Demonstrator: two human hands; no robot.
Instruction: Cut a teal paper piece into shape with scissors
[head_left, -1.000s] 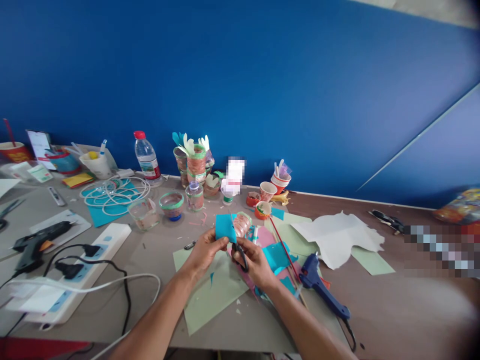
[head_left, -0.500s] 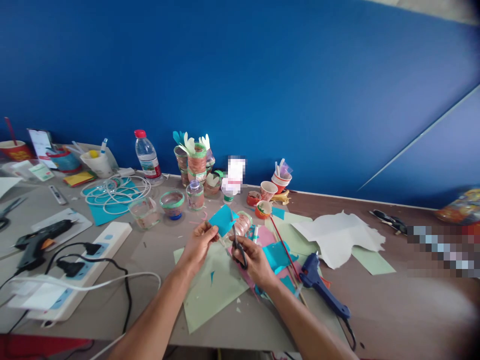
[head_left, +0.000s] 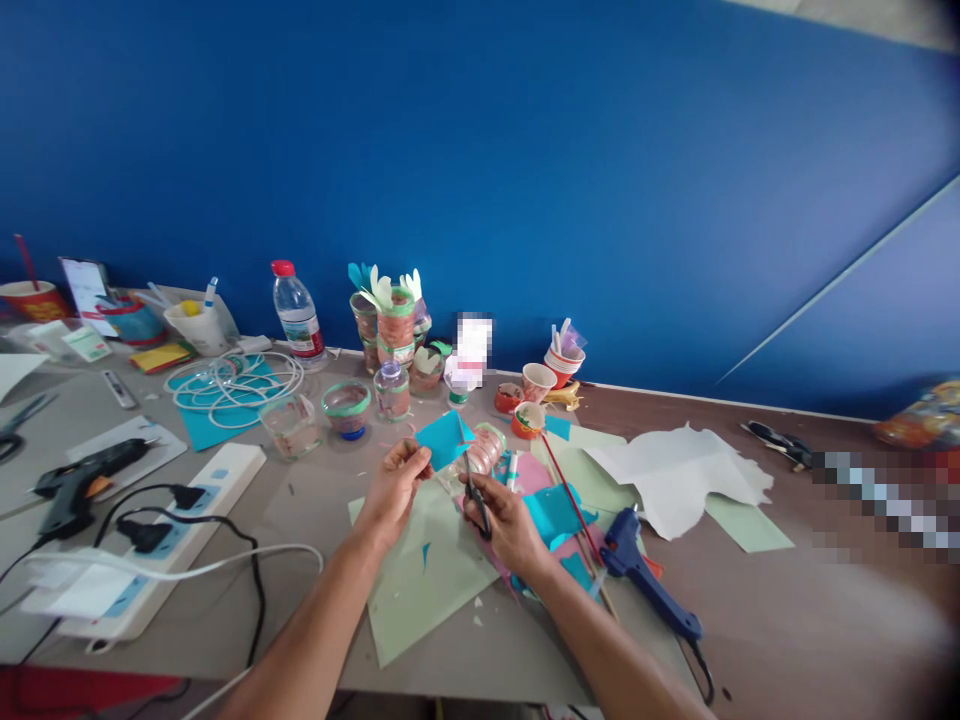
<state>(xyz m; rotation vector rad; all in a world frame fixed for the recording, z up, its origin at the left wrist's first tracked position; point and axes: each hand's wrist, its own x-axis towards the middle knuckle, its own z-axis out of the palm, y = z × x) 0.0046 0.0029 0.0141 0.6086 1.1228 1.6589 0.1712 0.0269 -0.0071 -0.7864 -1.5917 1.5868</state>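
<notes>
Between thumb and fingers, my left hand (head_left: 399,484) pinches the lower left edge of a piece of blue paper (head_left: 442,438). My right hand (head_left: 506,518) is closed around the handles of dark-handled scissors (head_left: 478,505). The blades point up at the paper's right edge, where a cut strip seems to stand. Beneath both hands lies a pale green sheet (head_left: 420,585) with a small blue scrap on it. Just behind the scissors a clear plastic bottle piece (head_left: 487,448) lies on its side, and more blue paper (head_left: 555,512) is to the right.
A blue glue gun (head_left: 649,570) lies right of my right forearm. At left are a white power strip (head_left: 169,545) with cords and a black glue gun (head_left: 94,475). Jars, cups and a red-capped bottle (head_left: 298,315) line the blue wall. A torn white sheet (head_left: 682,470) lies at right.
The scissor handles have drawn closer together at the paper's right edge. Both hands keep nearly the same place, and the view has shifted very slightly.
</notes>
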